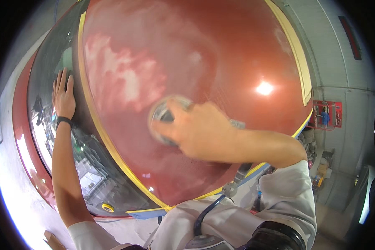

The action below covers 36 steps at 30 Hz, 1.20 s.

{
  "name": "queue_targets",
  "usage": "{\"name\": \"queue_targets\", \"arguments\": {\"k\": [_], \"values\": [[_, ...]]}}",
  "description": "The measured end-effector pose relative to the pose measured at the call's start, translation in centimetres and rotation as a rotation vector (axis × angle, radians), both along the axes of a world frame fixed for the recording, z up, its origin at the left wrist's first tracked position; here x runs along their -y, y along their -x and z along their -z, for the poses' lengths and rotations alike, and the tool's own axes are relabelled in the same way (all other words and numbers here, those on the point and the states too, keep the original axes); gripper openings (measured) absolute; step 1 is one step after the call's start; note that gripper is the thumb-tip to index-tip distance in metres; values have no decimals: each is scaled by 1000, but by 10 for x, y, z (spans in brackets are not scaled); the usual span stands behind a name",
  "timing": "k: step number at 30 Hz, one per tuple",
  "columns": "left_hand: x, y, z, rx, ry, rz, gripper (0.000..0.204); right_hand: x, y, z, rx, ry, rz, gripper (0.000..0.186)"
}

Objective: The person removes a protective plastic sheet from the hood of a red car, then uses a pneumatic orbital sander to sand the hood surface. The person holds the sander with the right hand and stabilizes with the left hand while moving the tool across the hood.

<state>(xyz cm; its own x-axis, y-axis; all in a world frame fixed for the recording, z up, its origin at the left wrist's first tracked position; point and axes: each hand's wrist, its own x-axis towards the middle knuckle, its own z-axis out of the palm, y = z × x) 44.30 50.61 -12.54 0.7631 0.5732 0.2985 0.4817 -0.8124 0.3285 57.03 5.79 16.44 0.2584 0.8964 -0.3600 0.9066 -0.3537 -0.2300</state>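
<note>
My right hand is wrapped over a round orbital sander, smeared by motion, and holds it flat against a red car panel. Hazy, whitish patches dull the panel around the tool. On the left, my left hand lies with fingers stretched out on the dark car window glass and holds nothing. A strip of yellow masking tape runs along the seam between glass and panel. A dark hose with a metal fitting hangs in front of my body.
Wider pale yellow tape borders the panel's right edge, and blue masking film edges the near side. A small yellow tape roll sits on the glass. At right, a red tool rack hangs on the wall above cluttered shelves.
</note>
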Motion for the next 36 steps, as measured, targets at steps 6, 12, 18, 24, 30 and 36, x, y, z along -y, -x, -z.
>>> {"name": "queue_targets", "arguments": {"k": [6, 12, 18, 24, 30, 36], "values": [[20, 1, -12, 17, 121, -135, 64, -29, -104, -2, 311, -188, 130, 62], [30, -1, -21, 9, 127, -161, 67, -27, -118, -12, 311, -109, 248, 58], [28, 1, -17, 3, 126, -160, 66, 11, 2, -8, -35, 29, -70, 52], [29, 3, -16, 28, 93, -143, 66, -4, -30, -9, 123, -55, -29, 54], [35, 3, -17, 39, 91, -156, 65, -10, -84, -14, 202, -89, 91, 54], [31, 5, -13, 48, 87, -151, 65, 37, 6, -15, 21, 80, -77, 56]]}}
